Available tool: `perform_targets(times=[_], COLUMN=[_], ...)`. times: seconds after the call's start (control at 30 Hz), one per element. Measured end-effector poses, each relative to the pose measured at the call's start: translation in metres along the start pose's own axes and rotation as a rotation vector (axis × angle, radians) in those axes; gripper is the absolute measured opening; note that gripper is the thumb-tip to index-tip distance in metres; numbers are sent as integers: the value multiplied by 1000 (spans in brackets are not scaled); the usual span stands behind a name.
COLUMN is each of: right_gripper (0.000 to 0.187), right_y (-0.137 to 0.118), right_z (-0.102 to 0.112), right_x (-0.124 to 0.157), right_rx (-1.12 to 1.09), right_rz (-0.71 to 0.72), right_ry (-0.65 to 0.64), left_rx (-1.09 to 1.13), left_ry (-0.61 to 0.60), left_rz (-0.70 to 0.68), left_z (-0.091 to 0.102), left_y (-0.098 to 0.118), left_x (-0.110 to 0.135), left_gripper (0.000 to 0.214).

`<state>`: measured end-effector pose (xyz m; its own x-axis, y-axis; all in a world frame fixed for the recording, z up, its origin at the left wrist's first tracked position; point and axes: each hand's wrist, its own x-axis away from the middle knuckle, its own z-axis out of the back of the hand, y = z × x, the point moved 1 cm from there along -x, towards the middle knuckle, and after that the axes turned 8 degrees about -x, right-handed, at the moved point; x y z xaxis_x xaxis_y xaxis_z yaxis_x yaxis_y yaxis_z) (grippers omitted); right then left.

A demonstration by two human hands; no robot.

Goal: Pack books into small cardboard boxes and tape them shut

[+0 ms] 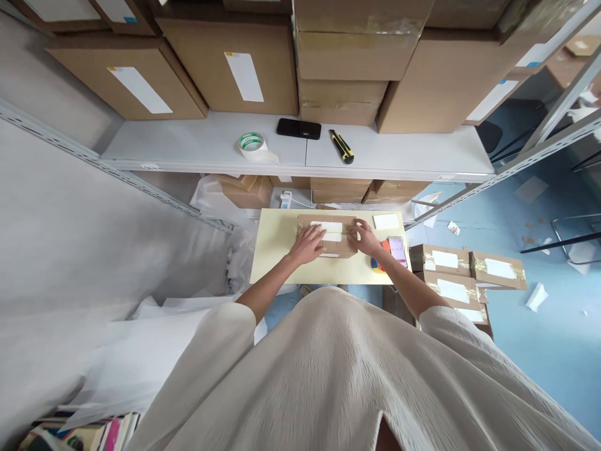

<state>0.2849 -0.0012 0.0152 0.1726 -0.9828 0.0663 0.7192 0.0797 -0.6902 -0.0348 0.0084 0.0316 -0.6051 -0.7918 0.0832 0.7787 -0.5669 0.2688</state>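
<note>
- Checking edges first: where was the carton?
- Mid-desk, nearer the far edge. Desktop ran on well past its left end; right side was tighter, with white card and lit phone.
- Hands?
- Left hand lay on top, fingers apart, clamped on nothing. Right hand touched the right end; couldn't tell if its fingers were pinched together.
- Labels?
- White labels on carton's top and front, unreadable. Phone text too small.
- Contents?
- Hidden. Taped boxes stood stacked right of the desk.
</note>
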Motion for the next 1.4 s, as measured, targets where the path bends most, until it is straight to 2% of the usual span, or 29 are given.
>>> perform_targets(times=[0.07, 0.17, 0.27, 0.37, 0.43, 0.53, 0.63, 0.7, 0.8, 1.03, 1.13, 1.27, 1.4], right_gripper=[44, 45, 47, 48, 47, 48, 44, 44, 45, 52, 49, 33, 29], right_y=[1, -2, -3, 5, 17, 38, 55, 61, 66, 83, 89, 88, 77], right_z=[-6, -12, -11, -4, 3, 14, 20, 18, 7, -27, -35, -36, -17], right_x=[-1, -8, -9, 6, 27, 66, 101, 118, 129, 124, 123, 125, 127], right_rx=[-61, -97, -111, -93, -48, 70, 168, 186, 193, 116, 81, 73, 128], right_rz=[1, 6, 33, 6, -80, -309, -571, -659, -671, -623, -627, -610, -664], right_ry=[21, 22, 33, 95, 106, 64, -39, -119, -139, -7, 40, 85, 26], left_rx=[-33, -82, -102, -109, -116, -126, -139, -146, -150, -145, -146, -143, -123], left_ry=[-52, -76, -72, -65, -73, -104, -131, -149, -174, -206, -211, -235, -243], left_rz=[-10, -5, 8, 57, 91, 111, 120, 125, 125, 162, 180, 171, 146], left_z=[-6, -9, -7, -3, 0, 4, 6, 7, 7, 12, 14, 15, 15], left_y=[5, 4, -8, -24, -33, -40, -43, -45, -47, -44, -42, -45, -50], left_x=[1, 5, 8, 5, 2, -2, -4, -5, -6, -6, -6, -7, -8], left_gripper=[82, 84, 82, 82, 83, 82, 82, 82, 83, 86, 89, 88, 85])
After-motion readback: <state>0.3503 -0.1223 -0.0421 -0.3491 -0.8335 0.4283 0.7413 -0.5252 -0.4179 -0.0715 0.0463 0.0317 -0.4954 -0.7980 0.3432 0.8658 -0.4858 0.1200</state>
